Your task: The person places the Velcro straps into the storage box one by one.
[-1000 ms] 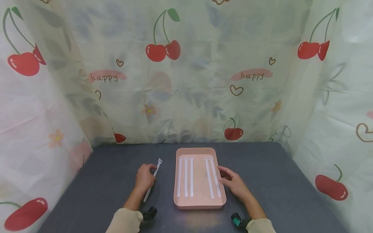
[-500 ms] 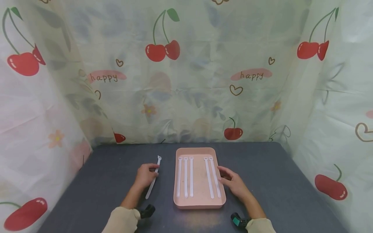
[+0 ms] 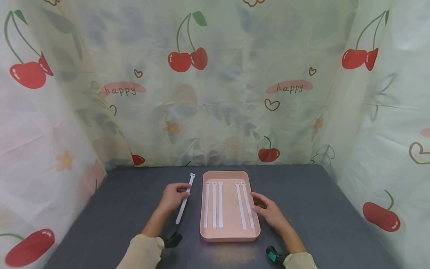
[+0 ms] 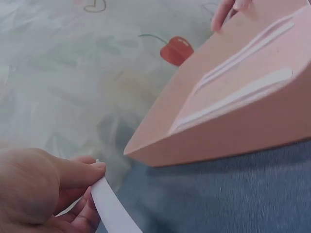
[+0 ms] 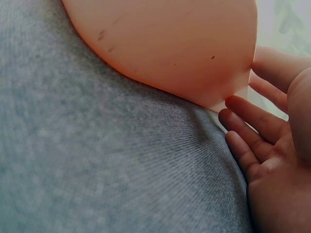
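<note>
A white cable tie (image 3: 183,207) with a slotted head hangs at a slant left of the pink tray (image 3: 231,235). My left hand (image 3: 173,196) pinches it near its upper half between thumb and fingers; in the left wrist view the thumb (image 4: 80,172) lies on the strap. Inside the tray, several similar ties lie lengthwise: three at the left, among them a middle tie (image 3: 214,205), and two at the right, including the outer tie (image 3: 248,205). My right hand (image 3: 273,213) holds the tray's right side, some fingertips over the rim and other fingers (image 5: 250,116) outside against the wall.
The tray stands on a dark grey table (image 3: 134,198). A fabric curtain (image 3: 228,119) printed with cherries surrounds the back and sides. Black bands with camera mounts sit at both wrists, a left mount (image 3: 173,240) and a right mount (image 3: 276,255).
My left hand has moved right and away from me with the cable tie, closer to the tray. The right hand and the tray have stayed in place.
</note>
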Available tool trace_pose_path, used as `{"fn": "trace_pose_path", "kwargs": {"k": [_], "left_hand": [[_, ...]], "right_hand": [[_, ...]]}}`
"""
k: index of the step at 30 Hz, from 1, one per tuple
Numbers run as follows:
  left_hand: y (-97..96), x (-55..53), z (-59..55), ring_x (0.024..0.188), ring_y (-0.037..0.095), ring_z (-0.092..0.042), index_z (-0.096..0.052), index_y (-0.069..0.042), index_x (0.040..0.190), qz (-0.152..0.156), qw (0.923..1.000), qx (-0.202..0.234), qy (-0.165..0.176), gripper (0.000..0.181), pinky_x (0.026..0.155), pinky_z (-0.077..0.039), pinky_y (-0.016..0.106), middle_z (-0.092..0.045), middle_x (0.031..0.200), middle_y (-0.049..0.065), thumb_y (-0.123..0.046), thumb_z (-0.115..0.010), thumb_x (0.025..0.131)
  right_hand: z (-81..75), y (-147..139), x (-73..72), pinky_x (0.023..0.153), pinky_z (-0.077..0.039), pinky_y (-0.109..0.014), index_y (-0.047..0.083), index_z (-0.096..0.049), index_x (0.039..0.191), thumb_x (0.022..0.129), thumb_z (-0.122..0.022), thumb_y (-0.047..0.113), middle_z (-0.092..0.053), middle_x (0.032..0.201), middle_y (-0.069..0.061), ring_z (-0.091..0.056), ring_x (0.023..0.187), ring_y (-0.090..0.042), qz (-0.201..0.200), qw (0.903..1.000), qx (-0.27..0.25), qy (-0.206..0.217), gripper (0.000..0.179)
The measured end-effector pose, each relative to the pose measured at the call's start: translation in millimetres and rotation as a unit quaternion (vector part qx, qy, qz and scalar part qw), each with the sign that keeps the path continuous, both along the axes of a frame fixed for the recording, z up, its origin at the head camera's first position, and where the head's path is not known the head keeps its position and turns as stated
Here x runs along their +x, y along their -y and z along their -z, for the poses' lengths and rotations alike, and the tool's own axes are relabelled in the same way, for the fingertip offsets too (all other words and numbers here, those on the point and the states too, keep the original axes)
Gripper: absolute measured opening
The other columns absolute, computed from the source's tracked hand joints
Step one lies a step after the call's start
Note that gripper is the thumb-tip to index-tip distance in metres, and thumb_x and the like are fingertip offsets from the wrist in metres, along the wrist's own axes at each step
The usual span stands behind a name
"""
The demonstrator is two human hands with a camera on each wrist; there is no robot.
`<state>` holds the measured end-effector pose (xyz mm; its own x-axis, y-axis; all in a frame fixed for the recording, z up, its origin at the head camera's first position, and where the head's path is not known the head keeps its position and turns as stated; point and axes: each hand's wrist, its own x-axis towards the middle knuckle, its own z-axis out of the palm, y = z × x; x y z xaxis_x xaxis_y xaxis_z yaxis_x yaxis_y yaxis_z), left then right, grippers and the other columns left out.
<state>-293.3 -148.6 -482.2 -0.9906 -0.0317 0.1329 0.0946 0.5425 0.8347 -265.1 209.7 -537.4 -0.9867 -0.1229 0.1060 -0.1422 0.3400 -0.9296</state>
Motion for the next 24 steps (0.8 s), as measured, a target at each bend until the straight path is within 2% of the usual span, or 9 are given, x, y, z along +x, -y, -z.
{"fn": "trace_pose_path", "kwargs": {"k": [7, 14, 19, 24], "left_hand": [[-19.5, -1.1, -8.5, 0.087, 0.02, -0.063, -0.074, -0.006, 0.108, 0.015, 0.9997, 0.021, 0.0, 0.026, 0.072, -0.053, 0.037, -0.07, 0.106, 0.01, -0.001, -0.073, 0.083], [-38.8, -4.6, -11.8, 0.085, 0.021, -0.064, -0.073, -0.001, 0.107, 0.055, 0.9982, 0.019, -0.015, 0.024, 0.069, -0.054, 0.036, -0.069, 0.105, 0.013, 0.001, -0.072, 0.084], [-52.8, -7.0, -15.0, 0.083, 0.021, -0.063, -0.074, 0.0, 0.106, 0.071, 0.9972, 0.023, -0.01, 0.024, 0.066, -0.054, 0.033, -0.069, 0.104, 0.016, 0.002, -0.073, 0.082], [-64.7, -7.2, -19.4, 0.081, 0.02, -0.063, -0.074, 0.001, 0.106, 0.087, 0.9955, 0.038, 0.002, 0.025, 0.063, -0.053, 0.03, -0.07, 0.1, 0.013, 0.002, -0.074, 0.081]], "right_hand": [[-0.9, 0.3, 0.5, 0.095, -0.047, -0.039, 0.008, -0.053, 0.139, 0.09, -0.069, 0.012, -0.06, 0.129, -0.01, -0.057, 0.114, -0.026, -0.004, 1.0, -0.006, 0.007, 0.052], [0.4, -0.3, 0.0, 0.097, -0.047, -0.043, 0.008, -0.054, 0.138, 0.09, -0.07, 0.016, -0.06, 0.13, -0.011, -0.057, 0.115, -0.026, -0.01, 0.9999, -0.01, 0.004, 0.052], [-0.1, -0.3, 0.2, 0.097, -0.046, -0.044, 0.01, -0.054, 0.138, 0.089, -0.071, 0.016, -0.06, 0.13, -0.011, -0.057, 0.115, -0.026, -0.005, 0.9999, -0.012, 0.009, 0.052], [-0.6, -0.2, 0.2, 0.096, -0.048, -0.041, 0.009, -0.054, 0.138, 0.089, -0.071, 0.016, -0.06, 0.129, -0.01, -0.058, 0.113, -0.026, -0.004, 0.9999, -0.011, 0.005, 0.052]]}}
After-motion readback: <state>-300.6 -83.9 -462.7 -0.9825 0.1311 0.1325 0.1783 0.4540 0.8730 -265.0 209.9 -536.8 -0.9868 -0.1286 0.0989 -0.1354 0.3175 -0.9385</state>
